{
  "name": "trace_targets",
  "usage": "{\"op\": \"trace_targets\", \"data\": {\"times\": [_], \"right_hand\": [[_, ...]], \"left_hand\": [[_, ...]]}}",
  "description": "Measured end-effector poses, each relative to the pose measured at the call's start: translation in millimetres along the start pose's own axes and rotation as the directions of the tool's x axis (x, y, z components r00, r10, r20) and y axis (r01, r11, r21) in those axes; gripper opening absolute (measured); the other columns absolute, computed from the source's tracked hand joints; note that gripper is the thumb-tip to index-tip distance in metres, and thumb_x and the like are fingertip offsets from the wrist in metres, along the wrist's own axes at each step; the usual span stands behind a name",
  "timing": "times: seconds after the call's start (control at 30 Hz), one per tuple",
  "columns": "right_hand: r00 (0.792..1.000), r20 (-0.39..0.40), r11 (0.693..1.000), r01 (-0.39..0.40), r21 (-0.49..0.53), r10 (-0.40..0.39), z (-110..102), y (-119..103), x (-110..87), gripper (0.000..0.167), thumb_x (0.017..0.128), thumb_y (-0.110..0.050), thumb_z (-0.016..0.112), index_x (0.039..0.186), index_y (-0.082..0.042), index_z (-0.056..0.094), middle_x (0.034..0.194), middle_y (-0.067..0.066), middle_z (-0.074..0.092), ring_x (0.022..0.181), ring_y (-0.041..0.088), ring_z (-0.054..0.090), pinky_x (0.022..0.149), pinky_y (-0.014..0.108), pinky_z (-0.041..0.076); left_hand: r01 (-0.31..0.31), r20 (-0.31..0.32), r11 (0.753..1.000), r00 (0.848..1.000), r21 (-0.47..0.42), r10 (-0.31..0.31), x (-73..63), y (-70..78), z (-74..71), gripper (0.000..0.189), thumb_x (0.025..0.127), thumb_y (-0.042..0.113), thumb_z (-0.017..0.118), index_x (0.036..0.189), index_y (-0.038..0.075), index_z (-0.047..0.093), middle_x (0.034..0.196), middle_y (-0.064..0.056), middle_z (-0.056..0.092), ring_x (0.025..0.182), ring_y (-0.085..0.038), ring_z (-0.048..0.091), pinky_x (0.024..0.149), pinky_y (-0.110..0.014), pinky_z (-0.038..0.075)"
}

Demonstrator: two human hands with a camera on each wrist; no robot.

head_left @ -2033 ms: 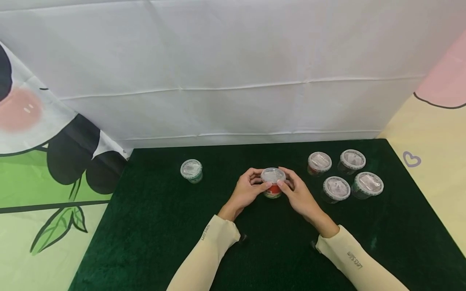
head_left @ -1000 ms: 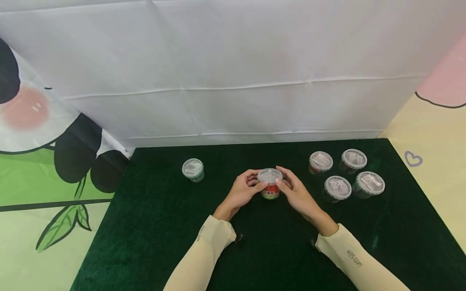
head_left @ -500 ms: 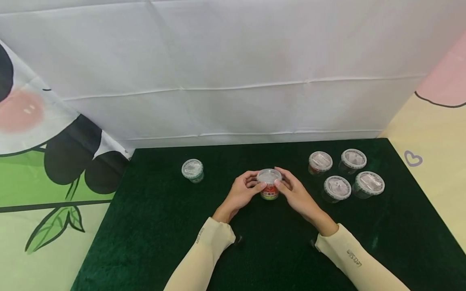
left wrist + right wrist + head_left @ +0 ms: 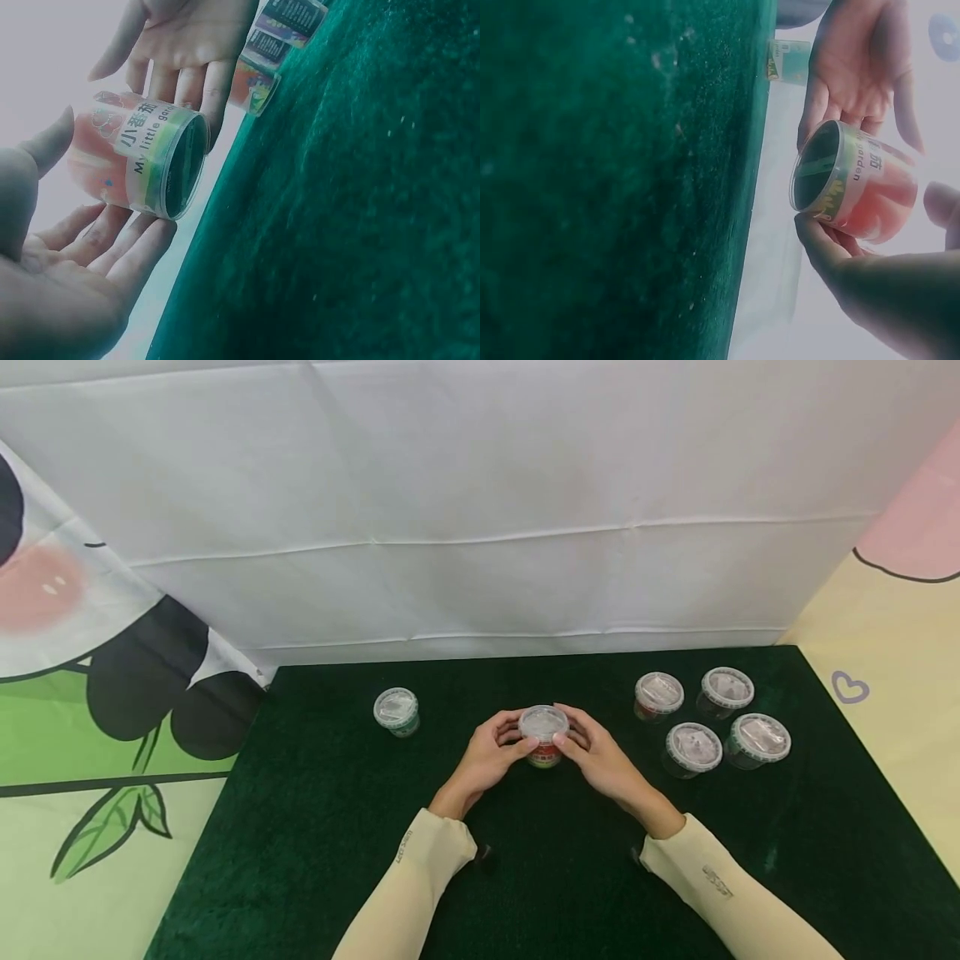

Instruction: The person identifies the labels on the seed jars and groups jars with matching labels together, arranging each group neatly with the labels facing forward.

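Observation:
A small clear plastic tub (image 4: 544, 725) with a lid and a red label is held between both hands near the middle of the table. My left hand (image 4: 487, 755) grips its left side, thumb in front and fingers behind; my right hand (image 4: 600, 758) grips the right side the same way. In the left wrist view the tub (image 4: 124, 154) is tilted off the cloth, showing its round base and "My little garden" lettering. The right wrist view also shows the tub (image 4: 874, 193) clear of the table, with fingers under its side.
Another lidded tub (image 4: 396, 710) stands alone at the back left. Several similar tubs cluster at the right, among them a back one (image 4: 727, 690) and a front one (image 4: 693, 748). Dark green cloth (image 4: 300, 860) covers the table, and a white curtain (image 4: 480, 585) hangs behind it.
Both hands have shifted a little to the left with the tub between them. The grip looks the same, and the other tubs stay where they were.

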State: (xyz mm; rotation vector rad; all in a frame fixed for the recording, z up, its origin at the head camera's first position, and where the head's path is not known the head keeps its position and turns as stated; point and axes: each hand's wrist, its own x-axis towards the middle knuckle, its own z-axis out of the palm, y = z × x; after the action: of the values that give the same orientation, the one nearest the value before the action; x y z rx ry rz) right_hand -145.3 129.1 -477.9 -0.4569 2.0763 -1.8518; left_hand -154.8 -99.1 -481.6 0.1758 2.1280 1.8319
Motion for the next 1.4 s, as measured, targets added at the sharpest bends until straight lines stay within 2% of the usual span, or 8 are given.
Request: {"op": "trace_targets", "data": {"times": [0.37, 0.8, 1.4], "right_hand": [[0.999, 0.031, 1.000, 0.024, -0.011, -0.024, 11, 0, 25.0, 0.058, 0.113, -0.009, 0.049, 0.164, 0.003, 0.025, 0.165, 0.030, 0.032, 0.154, 0.045, 0.034, 0.121, 0.060, 0.036], [0.997, 0.054, 0.997, 0.064, -0.042, -0.062, 21, -3, 51.8, 0.059, 0.112, -0.006, 0.050, 0.163, 0.006, 0.024, 0.165, 0.032, 0.031, 0.154, 0.046, 0.032, 0.125, 0.057, 0.032], [0.999, 0.039, 0.996, 0.038, -0.081, -0.035, 27, 4, 71.4, 0.061, 0.109, -0.003, 0.053, 0.163, 0.004, 0.025, 0.167, 0.028, 0.032, 0.156, 0.041, 0.032, 0.128, 0.052, 0.028]], "left_hand": [[-0.023, -0.035, 1.000, 0.999, 0.013, 0.024, 5.0, -6.9, -20.1, 0.052, 0.105, 0.017, 0.070, 0.153, 0.011, 0.051, 0.154, -0.010, 0.055, 0.140, -0.029, 0.056, 0.114, -0.048, 0.051], [-0.011, -0.075, 1.000, 0.997, 0.009, 0.012, 11.0, -9.1, -42.0, 0.056, 0.104, 0.016, 0.069, 0.156, 0.013, 0.049, 0.159, -0.010, 0.049, 0.144, -0.029, 0.052, 0.114, -0.050, 0.049], [-0.014, -0.060, 1.000, 0.998, 0.007, 0.014, 20.1, -15.9, -54.6, 0.060, 0.105, 0.009, 0.067, 0.160, 0.012, 0.044, 0.163, -0.012, 0.045, 0.148, -0.030, 0.048, 0.118, -0.049, 0.046]]}}
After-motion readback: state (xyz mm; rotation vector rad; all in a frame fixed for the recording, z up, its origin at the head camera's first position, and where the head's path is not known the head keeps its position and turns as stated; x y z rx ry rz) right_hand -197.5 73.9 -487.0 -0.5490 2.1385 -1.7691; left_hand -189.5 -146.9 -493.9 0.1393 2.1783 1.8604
